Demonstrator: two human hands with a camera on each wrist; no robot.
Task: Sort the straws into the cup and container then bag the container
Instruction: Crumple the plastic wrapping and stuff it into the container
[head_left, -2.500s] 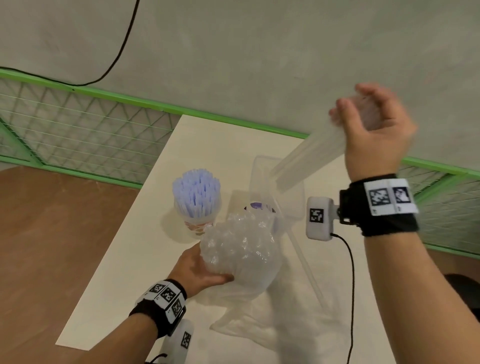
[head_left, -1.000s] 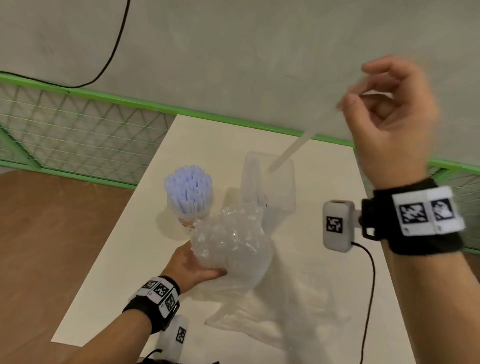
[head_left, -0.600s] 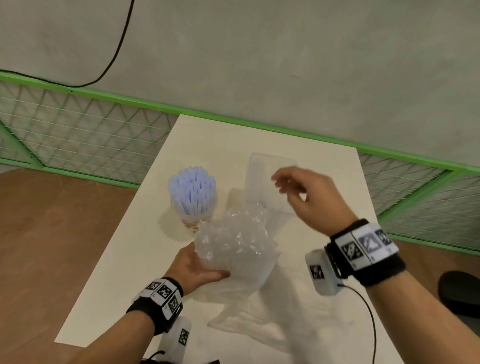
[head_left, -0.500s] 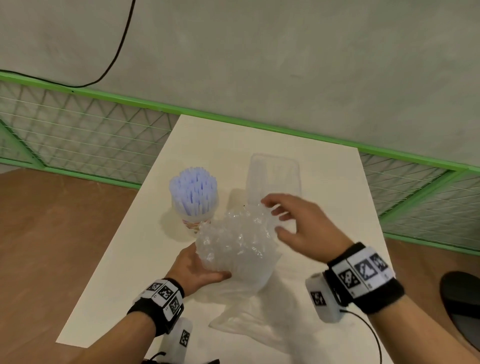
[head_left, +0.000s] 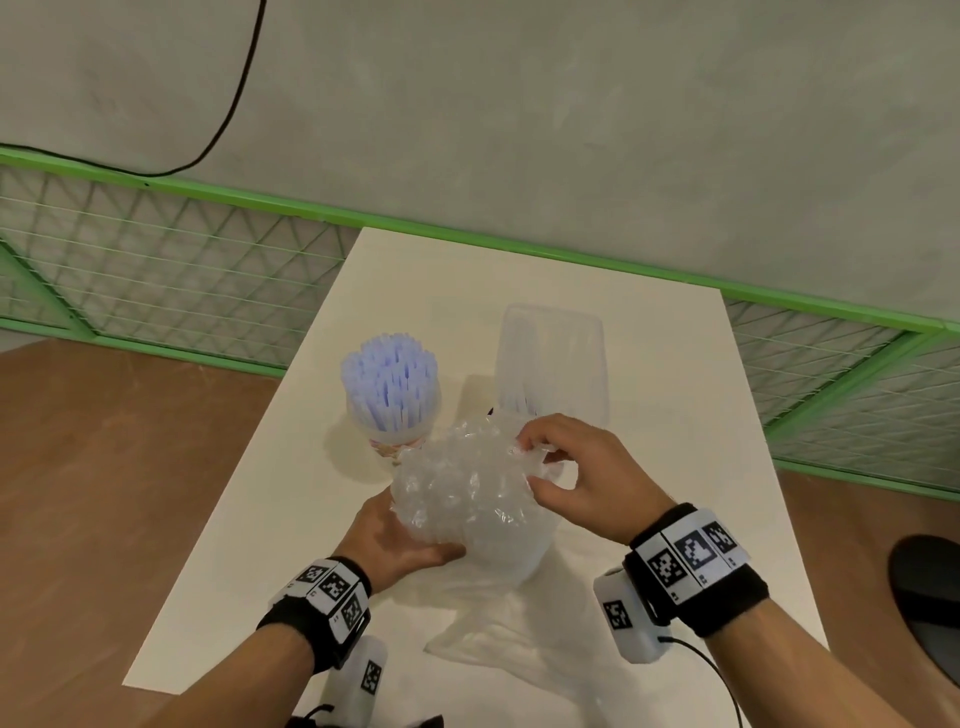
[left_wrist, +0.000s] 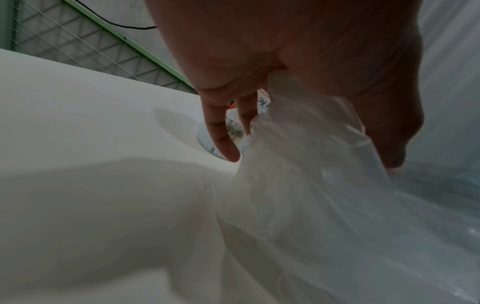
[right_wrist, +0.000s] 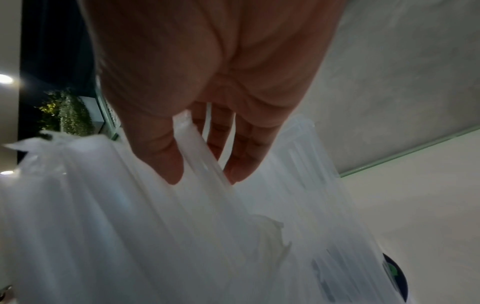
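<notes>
- The cup is full of blue straws; the container holds only a few clear ones.
- Bagging is not done yet.
- The left hand grips the wrapped straw bunch on the worktop.
- The right hand pinches what may be one wrapped straw.

Green mesh fence w/ black cable behind.
</notes>
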